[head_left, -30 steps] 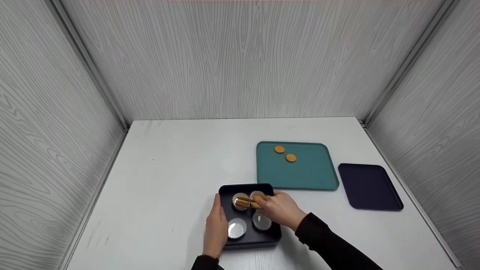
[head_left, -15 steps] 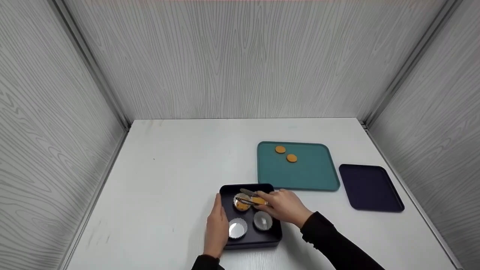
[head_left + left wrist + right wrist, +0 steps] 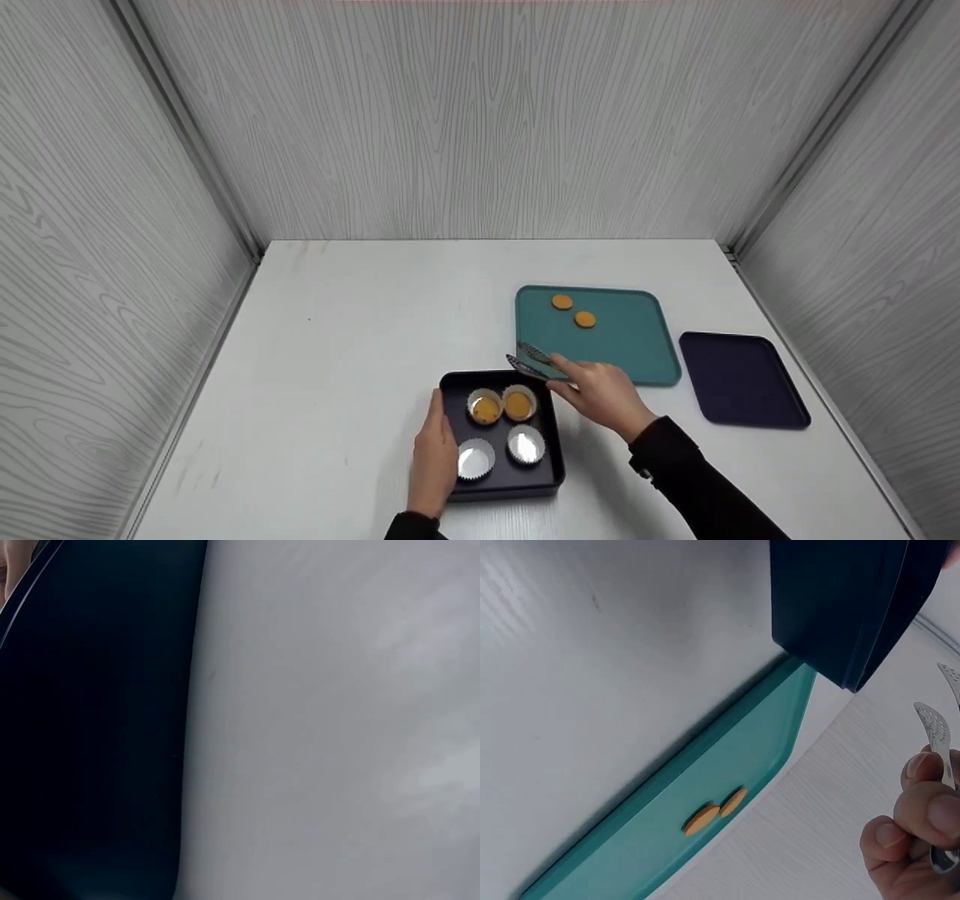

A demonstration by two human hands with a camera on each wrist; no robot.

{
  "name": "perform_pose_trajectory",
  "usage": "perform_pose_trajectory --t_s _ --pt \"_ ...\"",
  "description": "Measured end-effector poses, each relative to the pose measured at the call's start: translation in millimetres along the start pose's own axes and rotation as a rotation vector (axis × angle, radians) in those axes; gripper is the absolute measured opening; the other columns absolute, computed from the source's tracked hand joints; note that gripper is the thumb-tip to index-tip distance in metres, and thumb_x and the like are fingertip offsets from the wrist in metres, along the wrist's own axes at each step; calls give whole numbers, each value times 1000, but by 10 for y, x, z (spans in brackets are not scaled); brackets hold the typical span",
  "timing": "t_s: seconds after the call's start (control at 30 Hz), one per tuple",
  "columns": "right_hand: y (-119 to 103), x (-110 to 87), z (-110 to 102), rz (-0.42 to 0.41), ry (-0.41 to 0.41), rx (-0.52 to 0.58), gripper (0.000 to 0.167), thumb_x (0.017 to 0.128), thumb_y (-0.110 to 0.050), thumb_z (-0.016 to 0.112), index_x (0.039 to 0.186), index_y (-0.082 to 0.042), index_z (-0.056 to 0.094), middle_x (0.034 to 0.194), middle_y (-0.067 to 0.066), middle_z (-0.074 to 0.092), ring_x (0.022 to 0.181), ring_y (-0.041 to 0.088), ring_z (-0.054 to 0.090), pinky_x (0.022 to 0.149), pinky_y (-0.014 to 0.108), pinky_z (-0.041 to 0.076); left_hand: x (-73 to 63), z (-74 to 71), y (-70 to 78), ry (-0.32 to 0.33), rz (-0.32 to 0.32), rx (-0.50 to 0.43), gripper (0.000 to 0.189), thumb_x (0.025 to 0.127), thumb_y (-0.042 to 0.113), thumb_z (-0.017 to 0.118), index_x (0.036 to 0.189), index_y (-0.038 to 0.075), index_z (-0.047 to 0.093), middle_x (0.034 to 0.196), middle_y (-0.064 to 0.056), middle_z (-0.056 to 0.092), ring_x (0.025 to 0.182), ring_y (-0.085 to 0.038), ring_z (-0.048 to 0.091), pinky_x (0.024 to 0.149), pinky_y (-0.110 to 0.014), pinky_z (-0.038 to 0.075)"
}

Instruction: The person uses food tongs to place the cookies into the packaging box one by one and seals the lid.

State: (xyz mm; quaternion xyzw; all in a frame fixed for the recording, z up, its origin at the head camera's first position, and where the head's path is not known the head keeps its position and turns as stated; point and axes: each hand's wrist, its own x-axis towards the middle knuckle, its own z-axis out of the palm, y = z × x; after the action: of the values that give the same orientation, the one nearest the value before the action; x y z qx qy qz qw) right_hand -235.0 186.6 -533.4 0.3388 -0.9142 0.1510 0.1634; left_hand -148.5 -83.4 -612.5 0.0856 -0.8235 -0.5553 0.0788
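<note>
Currently, I see the right hand gripping metal tongs, long axis slanting, parted tips pointing left and slightly forward. The left hand, fingers straight, touches the dark box.

I have a white bench in front of me, its top running level to the far edge. A few faint smudges mark it near my left side, and a small dark speck shows farther back. Closest to me, right of the middle, a dark box sits flat on it. Just beyond, to the right, lies a teal tray; I can't tell whether its near edge touches the box. Farther right, a dark tray lies beside the teal one, slightly apart.
</note>
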Motion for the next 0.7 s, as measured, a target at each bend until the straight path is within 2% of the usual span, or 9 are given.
perform_pose_trajectory --t_s 0.27,0.4,0.57,0.7 --pt "226 -47 -62 130 11 -33 45 97 -30 72 133 -3 67 90 16 76 67 30 70 59 47 58 -4 12 -17 7 22 5 51 112 13 33 162 6 26 164 -14 32 148 -31 36 123 -48 30" --pt "350 -51 -62 252 -17 38 45 99 -31 69 135 -3 65 95 19 76 69 32 71 60 48 58 -12 17 -26 14 28 6 51 112 12 33 162 4 26 163 -16 33 148 -32 36 122 -49 31" --pt "507 -69 -67 393 -45 114 50 102 -32 65 138 2 61 108 24 74 81 36 73 72 52 60 -7 16 -23 10 10 16 51 112 13 34 162 5 26 163 -15 33 147 -32 37 122 -49 32" --pt "632 -103 -64 468 -61 137 53 103 -32 63 140 6 58 106 27 73 81 37 73 72 51 59 -5 10 -9 1 2 14 51 112 14 33 163 7 25 163 -15 33 147 -32 38 122 -49 32"
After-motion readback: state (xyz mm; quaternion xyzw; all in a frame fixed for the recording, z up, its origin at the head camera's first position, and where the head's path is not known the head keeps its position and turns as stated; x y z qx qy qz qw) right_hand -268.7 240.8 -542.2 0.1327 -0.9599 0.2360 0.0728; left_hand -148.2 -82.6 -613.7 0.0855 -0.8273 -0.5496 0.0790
